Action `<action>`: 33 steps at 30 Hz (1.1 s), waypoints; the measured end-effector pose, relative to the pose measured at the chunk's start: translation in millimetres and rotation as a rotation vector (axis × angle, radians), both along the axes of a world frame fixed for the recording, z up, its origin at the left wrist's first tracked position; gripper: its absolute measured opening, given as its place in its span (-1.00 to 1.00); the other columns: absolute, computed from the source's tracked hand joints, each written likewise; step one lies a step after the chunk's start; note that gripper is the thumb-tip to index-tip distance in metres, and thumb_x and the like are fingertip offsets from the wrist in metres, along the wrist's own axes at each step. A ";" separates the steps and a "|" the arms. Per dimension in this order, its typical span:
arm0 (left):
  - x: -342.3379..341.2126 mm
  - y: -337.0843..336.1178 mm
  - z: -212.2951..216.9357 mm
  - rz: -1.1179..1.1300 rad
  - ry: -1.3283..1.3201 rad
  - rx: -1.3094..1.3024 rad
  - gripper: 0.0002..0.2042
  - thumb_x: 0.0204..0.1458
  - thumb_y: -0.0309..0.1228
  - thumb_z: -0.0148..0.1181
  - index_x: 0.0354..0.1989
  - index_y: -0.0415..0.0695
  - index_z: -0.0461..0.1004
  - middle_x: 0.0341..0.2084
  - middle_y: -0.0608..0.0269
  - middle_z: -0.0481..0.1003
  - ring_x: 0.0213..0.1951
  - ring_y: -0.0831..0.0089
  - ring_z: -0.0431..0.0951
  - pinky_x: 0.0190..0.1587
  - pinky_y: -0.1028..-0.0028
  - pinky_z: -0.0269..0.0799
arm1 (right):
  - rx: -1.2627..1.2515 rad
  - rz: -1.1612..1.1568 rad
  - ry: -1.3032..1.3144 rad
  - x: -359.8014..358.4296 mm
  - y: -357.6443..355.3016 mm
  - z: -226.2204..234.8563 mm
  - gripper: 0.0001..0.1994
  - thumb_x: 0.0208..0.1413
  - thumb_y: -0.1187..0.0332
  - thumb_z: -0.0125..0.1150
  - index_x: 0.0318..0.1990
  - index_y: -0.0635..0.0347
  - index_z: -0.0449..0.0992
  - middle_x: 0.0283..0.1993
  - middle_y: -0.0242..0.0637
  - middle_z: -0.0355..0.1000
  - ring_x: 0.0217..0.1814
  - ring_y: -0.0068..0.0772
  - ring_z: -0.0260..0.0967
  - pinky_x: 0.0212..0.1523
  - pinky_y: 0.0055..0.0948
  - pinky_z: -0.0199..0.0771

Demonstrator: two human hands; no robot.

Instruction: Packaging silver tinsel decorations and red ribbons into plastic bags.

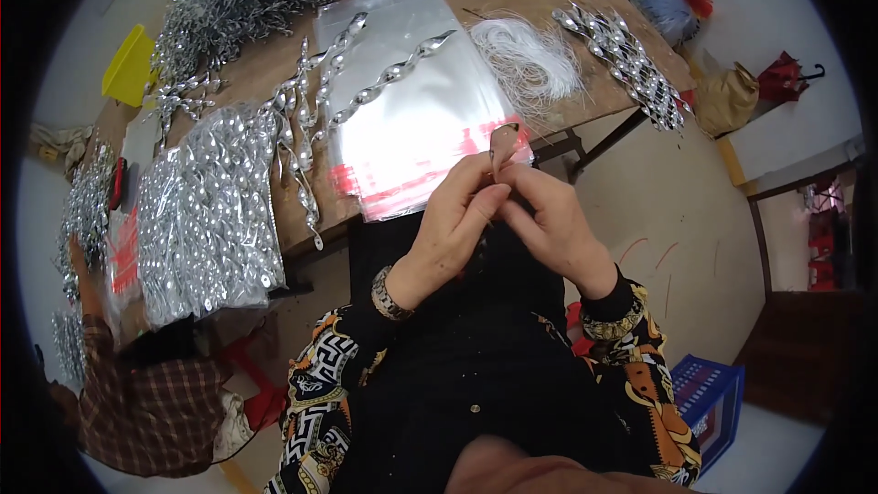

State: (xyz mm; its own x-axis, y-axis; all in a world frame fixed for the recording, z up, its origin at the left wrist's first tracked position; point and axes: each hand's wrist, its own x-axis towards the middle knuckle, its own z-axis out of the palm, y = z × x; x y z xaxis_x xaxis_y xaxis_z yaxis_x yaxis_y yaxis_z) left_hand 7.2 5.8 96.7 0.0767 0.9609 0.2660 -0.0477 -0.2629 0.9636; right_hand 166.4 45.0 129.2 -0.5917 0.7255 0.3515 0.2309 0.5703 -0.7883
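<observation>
Both hands meet over the lap, just off the table edge. The left hand and right hand pinch a small silvery piece between fingertips, apparently threading it; steady fingers needed. White string lies near the clear bags.

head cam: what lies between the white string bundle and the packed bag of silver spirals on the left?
In the head view, a stack of clear bags with loose silver spirals on and beside it lies between the string bundle and the packed bag.
</observation>
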 end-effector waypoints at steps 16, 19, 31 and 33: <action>-16.9 12.3 -8.7 0.069 -0.311 -0.312 -0.82 0.19 -0.43 0.01 -0.10 -0.23 0.36 -0.50 0.33 0.45 -0.49 0.65 0.45 -0.44 0.68 0.32 | 0.318 -0.309 -0.239 27.2 114.1 -7.3 -0.92 0.03 0.49 0.15 -0.31 0.28 0.48 -0.35 -0.19 0.42 -0.36 -0.23 0.40 -0.32 -0.39 0.37; -20.2 12.7 -1.4 0.075 -0.293 -0.304 -0.81 0.18 -0.39 0.04 -0.13 -0.24 0.42 -0.55 0.41 0.40 -0.52 0.69 0.38 -0.47 0.68 0.29 | 0.423 -0.347 -0.294 23.9 142.7 -20.2 -0.94 0.03 0.47 0.15 -0.34 0.25 0.48 -0.34 -0.19 0.41 -0.33 -0.16 0.40 -0.31 -0.35 0.38; -27.7 24.3 7.5 0.152 -0.237 -0.296 -0.84 0.17 -0.45 0.03 -0.19 -0.30 0.45 -0.60 0.34 0.41 -0.58 0.63 0.41 -0.51 0.64 0.35 | 0.483 -0.363 -0.574 14.1 181.9 -43.3 -0.89 0.02 0.34 0.18 -0.35 0.17 0.49 -0.28 -0.21 0.39 -0.21 -0.06 0.40 -0.24 -0.18 0.39; -26.5 24.1 6.2 0.152 -0.239 -0.295 -0.84 0.17 -0.46 0.03 -0.20 -0.29 0.45 -0.61 0.34 0.41 -0.59 0.63 0.41 -0.52 0.64 0.35 | 0.483 -0.366 -0.580 14.1 183.2 -43.1 -0.89 0.02 0.35 0.18 -0.36 0.17 0.49 -0.28 -0.21 0.39 -0.21 -0.06 0.39 -0.24 -0.18 0.39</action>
